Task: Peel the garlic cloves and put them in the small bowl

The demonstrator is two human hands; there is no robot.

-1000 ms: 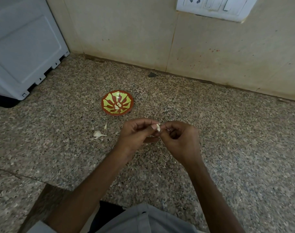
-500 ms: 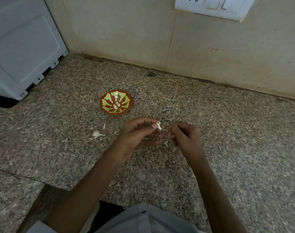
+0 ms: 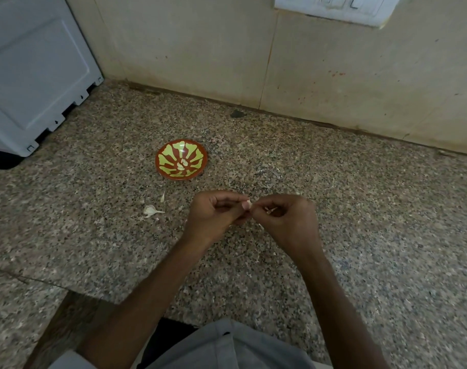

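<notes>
Two hands, left (image 3: 215, 217) and right (image 3: 287, 222), pinch one garlic clove (image 3: 248, 203).

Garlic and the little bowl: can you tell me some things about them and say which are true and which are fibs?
1. The left hand and right hand pinch one garlic clove between them. True.
2. The small bowl sits to the right of the right hand. False: it sits beyond the hands, towards the left.
3. The small bowl has peeled cloves in it. True.
4. The left hand lies flat on the counter. False: its fingers are curled round the garlic clove.
5. A pale garlic piece lies on the counter, left of the left hand. True.
</notes>
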